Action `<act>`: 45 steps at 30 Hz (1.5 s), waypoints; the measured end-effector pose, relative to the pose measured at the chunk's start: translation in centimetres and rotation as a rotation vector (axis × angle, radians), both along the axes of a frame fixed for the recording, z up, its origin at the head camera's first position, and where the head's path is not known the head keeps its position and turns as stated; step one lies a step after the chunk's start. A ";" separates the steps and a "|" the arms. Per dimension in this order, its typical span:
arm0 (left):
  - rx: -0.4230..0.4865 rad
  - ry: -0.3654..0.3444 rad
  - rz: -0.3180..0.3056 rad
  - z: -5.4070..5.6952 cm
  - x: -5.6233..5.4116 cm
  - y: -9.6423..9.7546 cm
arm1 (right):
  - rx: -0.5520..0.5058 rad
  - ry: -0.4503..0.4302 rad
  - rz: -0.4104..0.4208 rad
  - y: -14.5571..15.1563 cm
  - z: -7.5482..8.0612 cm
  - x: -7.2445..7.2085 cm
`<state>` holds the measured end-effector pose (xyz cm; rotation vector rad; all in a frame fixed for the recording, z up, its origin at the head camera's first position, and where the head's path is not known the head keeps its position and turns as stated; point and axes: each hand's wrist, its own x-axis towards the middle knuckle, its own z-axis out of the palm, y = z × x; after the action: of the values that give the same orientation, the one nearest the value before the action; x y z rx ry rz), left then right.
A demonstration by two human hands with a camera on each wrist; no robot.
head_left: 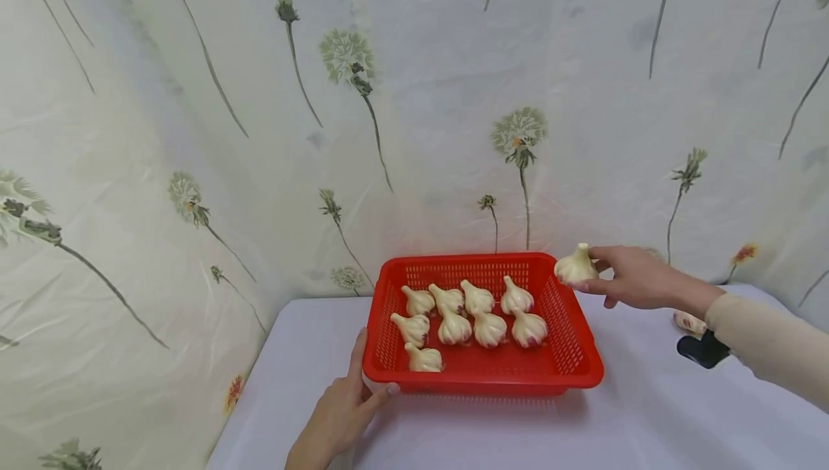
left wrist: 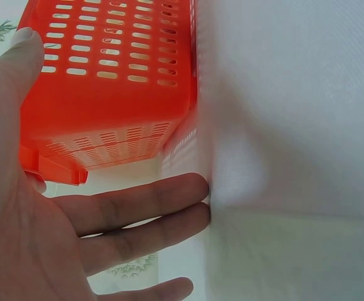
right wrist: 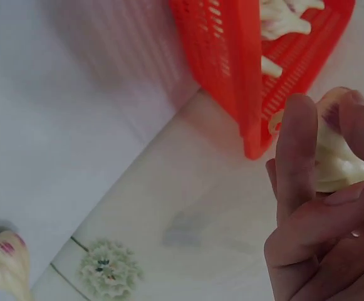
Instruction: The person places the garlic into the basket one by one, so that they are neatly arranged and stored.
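A red plastic basket point(head_left: 479, 381) with slotted walls stands on the table and contains several garlic bulbs point(head_left: 490, 330), most with their stems pointing up or to the left. At its front left corner my left hand point(head_left: 340, 412) touches the rim, the thumb point(left wrist: 25, 53) against the wall and the other visible fingers point(left wrist: 150, 235) stretched out straight near the tabletop. Just beyond the right rim, my right hand point(head_left: 637, 277) holds one garlic bulb point(head_left: 575, 266) upright between thumb and fingers, clear of the table. In the right wrist view, fingers partly hide that held bulb point(right wrist: 341, 160).
Another garlic bulb point(head_left: 689, 322) lies on the white table point(head_left: 648, 412) under my right forearm. Close to it is a black object point(head_left: 702, 350), partly covered by the sleeve. A dandelion-patterned curtain point(head_left: 427, 168) hangs behind the table.
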<state>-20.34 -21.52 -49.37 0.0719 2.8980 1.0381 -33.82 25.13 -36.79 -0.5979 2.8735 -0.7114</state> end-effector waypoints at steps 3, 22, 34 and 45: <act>-0.001 0.003 0.002 0.0 -0.1 0.0 | 0.000 -0.035 0.028 -0.9 0.2 0.0; -0.008 0.023 0.006 -0.2 -0.2 -0.1 | 0.045 -0.120 0.270 -8.1 -0.6 -0.3; -0.006 0.016 0.008 0.1 -0.2 -0.1 | 0.019 -0.335 0.311 -12.7 -2.0 -0.4; 0.013 0.012 0.009 -0.2 -0.2 -0.2 | 0.075 -0.305 0.347 -15.5 -3.4 -0.9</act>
<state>-20.56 -21.69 -49.61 0.0655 2.9051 1.0612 -34.67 9.64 -40.16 -0.8641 2.4213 -0.5791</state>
